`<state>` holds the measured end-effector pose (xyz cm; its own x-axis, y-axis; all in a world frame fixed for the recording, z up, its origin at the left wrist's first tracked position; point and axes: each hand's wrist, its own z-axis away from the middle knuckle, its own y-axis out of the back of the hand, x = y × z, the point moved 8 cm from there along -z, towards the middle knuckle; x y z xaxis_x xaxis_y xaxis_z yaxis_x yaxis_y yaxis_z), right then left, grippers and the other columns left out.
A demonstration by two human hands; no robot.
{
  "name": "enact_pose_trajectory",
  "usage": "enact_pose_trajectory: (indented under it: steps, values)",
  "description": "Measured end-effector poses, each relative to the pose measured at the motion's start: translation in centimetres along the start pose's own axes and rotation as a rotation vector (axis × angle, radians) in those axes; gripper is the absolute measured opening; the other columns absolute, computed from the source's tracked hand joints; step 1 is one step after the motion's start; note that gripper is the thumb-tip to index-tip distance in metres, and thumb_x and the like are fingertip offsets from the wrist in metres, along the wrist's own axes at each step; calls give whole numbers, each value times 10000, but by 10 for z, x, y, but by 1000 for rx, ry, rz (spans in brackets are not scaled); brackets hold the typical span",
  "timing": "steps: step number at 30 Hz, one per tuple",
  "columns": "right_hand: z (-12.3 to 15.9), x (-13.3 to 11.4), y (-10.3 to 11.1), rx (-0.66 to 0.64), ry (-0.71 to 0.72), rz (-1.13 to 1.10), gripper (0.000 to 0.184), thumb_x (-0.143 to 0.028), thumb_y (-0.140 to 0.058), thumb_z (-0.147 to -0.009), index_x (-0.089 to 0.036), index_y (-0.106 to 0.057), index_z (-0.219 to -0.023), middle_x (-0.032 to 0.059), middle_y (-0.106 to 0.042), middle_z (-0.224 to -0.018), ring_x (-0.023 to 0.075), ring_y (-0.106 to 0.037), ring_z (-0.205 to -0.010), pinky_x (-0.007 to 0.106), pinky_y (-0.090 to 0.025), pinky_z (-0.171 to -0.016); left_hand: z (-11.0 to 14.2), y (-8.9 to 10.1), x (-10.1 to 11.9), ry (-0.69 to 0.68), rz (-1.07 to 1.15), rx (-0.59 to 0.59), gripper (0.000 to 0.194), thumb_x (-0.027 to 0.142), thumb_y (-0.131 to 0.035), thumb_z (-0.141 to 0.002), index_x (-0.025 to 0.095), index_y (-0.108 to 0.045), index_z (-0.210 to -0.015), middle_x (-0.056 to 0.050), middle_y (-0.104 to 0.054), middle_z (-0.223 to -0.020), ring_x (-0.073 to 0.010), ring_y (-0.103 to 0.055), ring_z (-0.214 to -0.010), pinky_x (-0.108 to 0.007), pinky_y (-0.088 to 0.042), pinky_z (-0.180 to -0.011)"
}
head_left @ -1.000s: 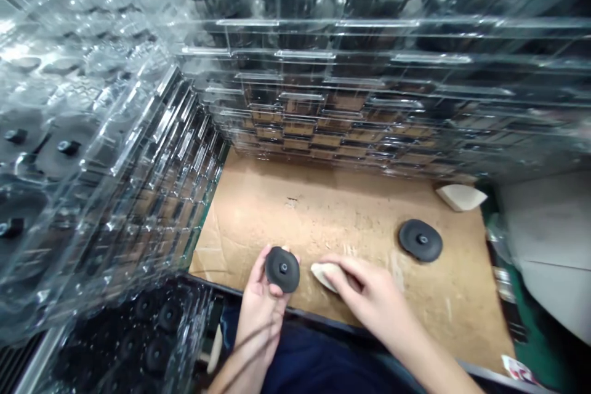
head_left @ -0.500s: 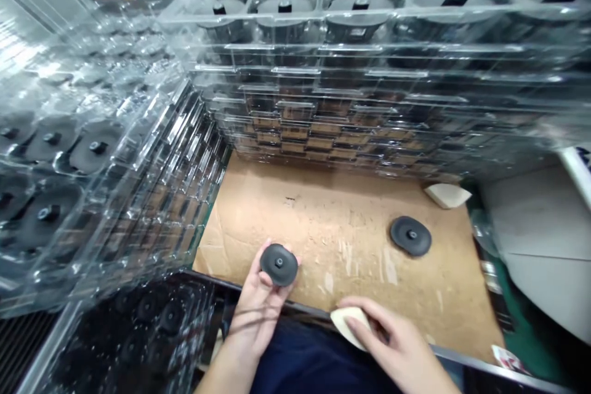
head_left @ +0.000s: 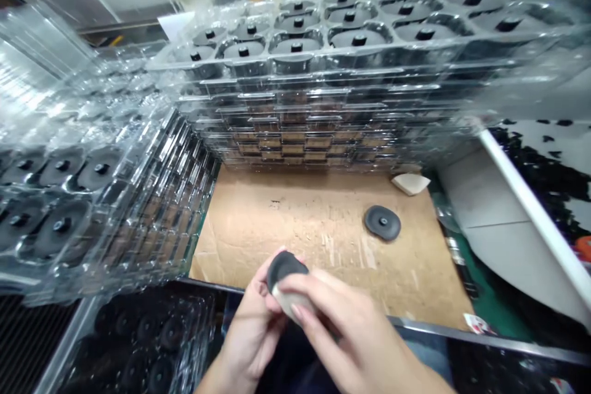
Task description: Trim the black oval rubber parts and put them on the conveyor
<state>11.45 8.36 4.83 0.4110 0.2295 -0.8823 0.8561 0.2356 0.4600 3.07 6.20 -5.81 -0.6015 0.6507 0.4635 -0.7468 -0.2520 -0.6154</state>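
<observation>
My left hand (head_left: 252,326) grips a dark grey oval disc (head_left: 282,266) by its rim, near the front edge of the cardboard. Pinched in my right hand (head_left: 355,326) is a cream pad (head_left: 290,303), perhaps a sponge, which lies against the lower part of the disc. The pad and my right fingers cover much of the disc. Farther right, a second dark oval disc (head_left: 382,223) with a small central stub lies on the cardboard (head_left: 258,215). Behind it sits another cream wedge-shaped pad (head_left: 410,183).
A tall stack of clear plastic trays (head_left: 300,89) holding dark discs rises behind the cardboard. Another tray stack (head_left: 152,197) borders the left side. A white bin (head_left: 498,215) stands at the right, with small black pieces (head_left: 545,166) beyond it.
My right hand has moved left and up, bringing the cream pad onto the disc. The disc has tilted in my left hand. The camera view has shifted.
</observation>
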Motion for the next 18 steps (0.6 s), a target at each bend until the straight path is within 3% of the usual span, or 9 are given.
enact_pose_trajectory:
  steps: [2,6,7,11,13,16,18]
  values:
    - [0,1,-1,-34,-18,11,234,-119,-427,-841,-208,-615,-949,12,-655,-835,127,-625,-738,219,-518,-670,3,-3,1,-27,-8,26,472,228,-834,-444,231,-698,-896,-39,-714,-919,-223,-629,-912,-258,-500,-785]
    - [12,-10,20,276,93,110,303,-111,-402,-849,-140,-572,-1099,81,-656,-914,178,-626,-856,296,-508,-792,9,-10,-3,-4,3,9,350,222,-823,-470,234,-719,-804,-22,-719,-808,-224,-638,-895,-293,-488,-833]
    - [15,-12,19,267,107,89,309,-103,-409,-845,-139,-564,-1110,80,-653,-903,173,-627,-835,281,-512,-773,10,-11,-3,-1,3,-12,408,215,-830,-454,246,-714,-845,-23,-721,-844,-224,-638,-902,-289,-487,-834]
    - [22,-5,8,3,-30,-28,242,-99,-439,-837,-218,-603,-969,13,-642,-829,122,-618,-723,201,-514,-665,12,-17,-1,-29,-24,-95,613,295,-847,-403,249,-675,-990,-53,-702,-1005,-216,-640,-906,-252,-494,-810]
    - [21,-4,16,78,-52,20,245,-128,-419,-851,-210,-598,-996,28,-643,-853,139,-622,-740,236,-520,-685,12,-24,-4,-16,-56,-120,584,368,-829,-420,222,-686,-967,-69,-707,-964,-231,-637,-906,-270,-498,-805]
    - [27,-15,27,268,67,133,300,-172,-395,-861,-210,-574,-1099,53,-660,-871,174,-639,-735,271,-534,-663,16,-37,-9,36,-70,-125,576,389,-837,-369,215,-701,-901,-73,-713,-871,-269,-643,-870,-334,-516,-765]
    - [37,-16,27,248,86,161,289,-177,-407,-860,-270,-592,-1061,17,-673,-810,164,-643,-661,249,-537,-603,21,-40,-4,16,-54,-82,603,367,-851,-322,237,-701,-892,-62,-717,-873,-263,-657,-812,-344,-522,-745]
